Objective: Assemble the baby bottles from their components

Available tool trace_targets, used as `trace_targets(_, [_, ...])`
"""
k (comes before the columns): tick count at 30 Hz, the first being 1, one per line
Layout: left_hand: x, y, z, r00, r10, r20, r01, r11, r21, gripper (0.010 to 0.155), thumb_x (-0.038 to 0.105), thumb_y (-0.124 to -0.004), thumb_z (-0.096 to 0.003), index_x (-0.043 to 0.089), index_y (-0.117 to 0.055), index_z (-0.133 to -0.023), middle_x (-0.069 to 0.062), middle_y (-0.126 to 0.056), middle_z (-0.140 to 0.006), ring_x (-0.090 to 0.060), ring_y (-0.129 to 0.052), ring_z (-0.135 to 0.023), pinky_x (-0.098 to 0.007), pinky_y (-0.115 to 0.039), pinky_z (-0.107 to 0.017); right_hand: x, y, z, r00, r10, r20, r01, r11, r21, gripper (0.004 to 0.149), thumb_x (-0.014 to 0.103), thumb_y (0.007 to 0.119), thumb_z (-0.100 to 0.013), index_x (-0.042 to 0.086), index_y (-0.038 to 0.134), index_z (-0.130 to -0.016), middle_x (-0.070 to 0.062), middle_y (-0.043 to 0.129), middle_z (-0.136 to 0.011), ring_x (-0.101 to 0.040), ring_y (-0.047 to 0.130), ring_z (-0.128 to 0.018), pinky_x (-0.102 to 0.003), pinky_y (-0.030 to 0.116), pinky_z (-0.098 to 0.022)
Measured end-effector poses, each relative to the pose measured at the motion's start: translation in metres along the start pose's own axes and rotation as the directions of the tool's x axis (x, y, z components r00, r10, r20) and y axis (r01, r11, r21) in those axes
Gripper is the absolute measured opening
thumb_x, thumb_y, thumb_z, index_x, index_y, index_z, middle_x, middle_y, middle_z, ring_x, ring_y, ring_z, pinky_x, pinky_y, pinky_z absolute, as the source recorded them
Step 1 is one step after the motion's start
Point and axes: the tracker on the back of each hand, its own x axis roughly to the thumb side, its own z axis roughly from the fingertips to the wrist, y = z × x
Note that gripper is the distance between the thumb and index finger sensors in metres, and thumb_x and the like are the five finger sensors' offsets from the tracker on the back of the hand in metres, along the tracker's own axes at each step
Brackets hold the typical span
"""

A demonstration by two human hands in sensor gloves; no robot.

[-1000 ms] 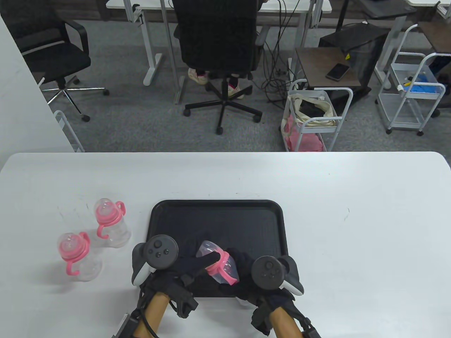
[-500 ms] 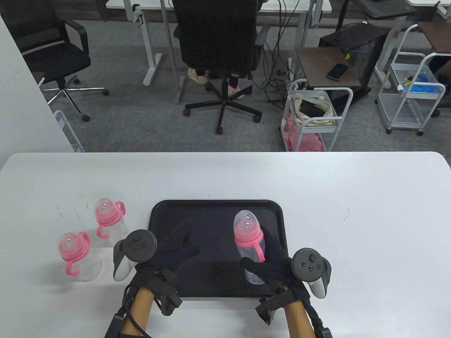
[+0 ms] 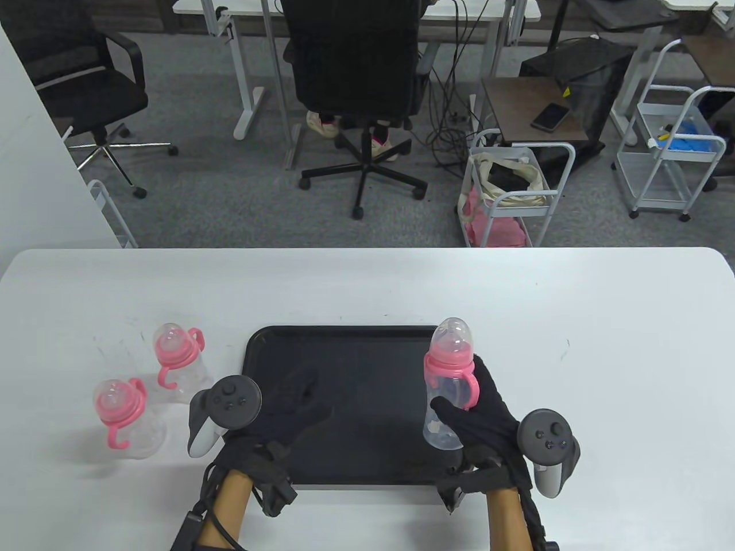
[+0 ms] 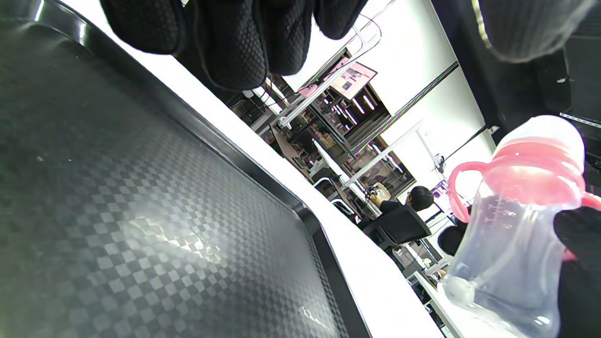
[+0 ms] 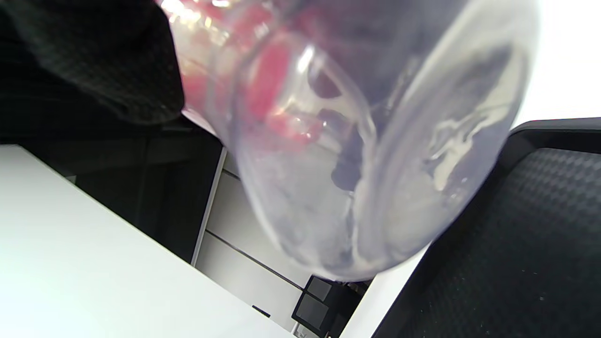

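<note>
My right hand [image 3: 479,416] grips an assembled baby bottle [image 3: 449,383], clear with a pink collar, pink handles and a clear cap, upright above the right edge of the black tray [image 3: 344,350]. The same bottle shows in the left wrist view [image 4: 512,230] and fills the right wrist view [image 5: 347,141]. My left hand [image 3: 287,410] hovers empty over the tray's left part, fingers spread. Two more assembled bottles, one farther [image 3: 179,363] and one nearer [image 3: 127,418], stand on the table left of the tray.
The white table [image 3: 603,356] extends bare to the right of the tray. Beyond its far edge are office chairs [image 3: 356,86], desks and wire carts [image 3: 511,195] on the floor.
My right hand took the bottle from both hands, stood it upright and carried it up and to the right edge of the tray. My left hand let go and drew back left.
</note>
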Motion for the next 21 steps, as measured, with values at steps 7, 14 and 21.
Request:
trace_targets(7, [-0.001,0.002,0.001,1.0,-0.005,-0.005,0.005,1.0,0.011,0.093,0.076,-0.066,-0.0504,0.022,-0.039,-0.121,-0.013,-0.055,-0.122,-0.041,-0.072,-0.106,-0.068,-0.058,-0.075,-0.008,-0.023,-0.007,0.99,0.115,-0.076,-0.119,0.991,-0.055,0.108,0.054,0.095,-0.046,-0.002,0.031,-0.113,-0.021,0.066,-0.106,-0.043,0.085,-0.088,-0.058,0.081,-0.059])
trace_targets(14, [-0.001,0.005,0.002,0.985,-0.164,-0.048,0.166,0.985,0.039,0.091,0.075,-0.067,-0.0502,0.025,-0.04,-0.121,-0.011,-0.054,-0.123,-0.043,-0.065,-0.111,-0.071,-0.053,-0.076,-0.025,-0.038,-0.02,0.919,0.377,-0.119,-0.387,0.919,-0.078,0.109,0.051,0.097,-0.045,0.0,0.027,-0.112,-0.018,0.062,-0.108,-0.042,0.084,-0.091,-0.054,0.081,-0.063])
trace_targets(21, [0.005,0.001,0.002,0.903,-0.42,-0.093,0.425,0.904,0.052,0.088,0.076,-0.066,-0.0496,0.031,-0.04,-0.121,-0.008,-0.049,-0.126,-0.046,-0.052,-0.116,-0.075,-0.042,-0.076,-0.048,-0.052,-0.034,0.895,0.407,-0.182,-0.433,0.891,-0.134,0.106,0.051,0.095,-0.046,0.004,0.027,-0.112,-0.016,0.058,-0.11,-0.041,0.081,-0.094,-0.053,0.078,-0.066])
